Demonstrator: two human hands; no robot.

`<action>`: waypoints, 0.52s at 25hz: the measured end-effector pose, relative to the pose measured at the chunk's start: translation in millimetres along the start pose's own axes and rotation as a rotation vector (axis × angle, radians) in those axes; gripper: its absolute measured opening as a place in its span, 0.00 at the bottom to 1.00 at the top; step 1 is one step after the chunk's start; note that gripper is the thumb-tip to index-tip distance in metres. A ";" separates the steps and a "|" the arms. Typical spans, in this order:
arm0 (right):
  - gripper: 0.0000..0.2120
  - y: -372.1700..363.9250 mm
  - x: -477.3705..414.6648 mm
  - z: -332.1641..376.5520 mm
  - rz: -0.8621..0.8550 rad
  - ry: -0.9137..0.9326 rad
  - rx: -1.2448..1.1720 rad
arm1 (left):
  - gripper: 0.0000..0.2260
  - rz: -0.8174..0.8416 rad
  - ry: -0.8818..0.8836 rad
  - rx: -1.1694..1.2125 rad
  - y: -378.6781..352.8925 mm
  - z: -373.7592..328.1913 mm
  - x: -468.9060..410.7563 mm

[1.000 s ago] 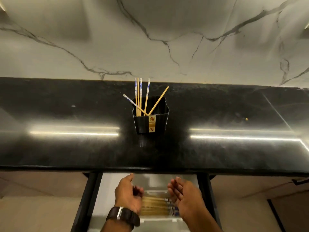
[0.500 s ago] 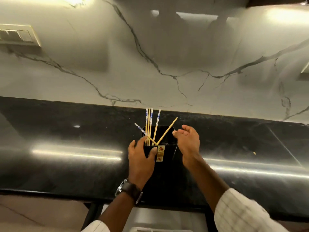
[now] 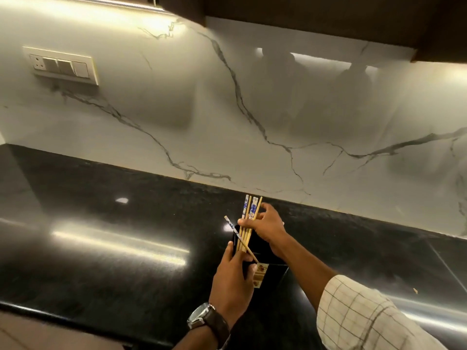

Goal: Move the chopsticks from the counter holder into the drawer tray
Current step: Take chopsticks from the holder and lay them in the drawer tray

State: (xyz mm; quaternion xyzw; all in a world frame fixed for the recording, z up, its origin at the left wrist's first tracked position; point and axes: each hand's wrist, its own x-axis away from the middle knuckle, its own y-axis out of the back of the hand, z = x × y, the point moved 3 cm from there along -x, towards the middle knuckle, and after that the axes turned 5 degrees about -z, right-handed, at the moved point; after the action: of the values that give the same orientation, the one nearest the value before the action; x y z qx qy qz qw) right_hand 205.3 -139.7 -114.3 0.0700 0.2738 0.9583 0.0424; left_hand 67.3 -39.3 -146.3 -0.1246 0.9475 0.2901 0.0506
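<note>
On desk (image 3: 126, 236), straight ahead: chopsticks (image 3: 250, 208) near-upright in black holder (image 3: 260, 272), long axis vertical; right hand (image 3: 269, 224) nearer, curled round bundle; left hand (image 3: 232, 281) gripping holder front; one stray chopstick (image 3: 235, 231) leaning left.

Warm under-cabinet strips (image 3: 113, 5) light the marble wall (image 3: 278, 109). Long glare streaks (image 3: 121, 245) cross the glossy black desk (image 3: 101, 286); wide-angle edges bend.
</note>
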 end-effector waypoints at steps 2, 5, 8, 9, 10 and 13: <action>0.26 -8.5 -1.9 3.3 -0.044 0.030 0.050 | 0.05 -0.003 -0.002 -0.011 -1.1 1.5 -0.6; 0.09 -11.0 -3.2 6.6 -0.124 0.027 0.036 | 0.08 0.007 -0.011 -0.037 -2.4 3.2 -0.9; 0.04 -3.8 -6.4 6.0 -0.164 0.023 0.075 | 0.12 0.028 0.006 -0.038 -1.8 2.3 1.3; 0.04 -0.8 -6.7 5.0 -0.174 0.012 0.074 | 0.13 0.036 0.016 -0.034 -1.5 2.0 2.3; 0.04 3.0 -7.7 3.9 -0.190 0.000 0.058 | 0.13 0.046 0.025 -0.028 -1.5 1.6 3.0; 0.05 17.7 -7.9 2.4 -0.254 -0.001 -0.020 | 0.15 0.070 0.046 -0.020 -3.9 3.0 4.3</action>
State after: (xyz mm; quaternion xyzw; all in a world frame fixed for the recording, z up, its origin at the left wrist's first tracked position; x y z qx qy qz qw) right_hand 212.7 -154.4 -103.8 0.0348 0.2708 0.9479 0.1641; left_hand 64.2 -41.6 -151.6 -0.0984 0.9493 0.2981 0.0172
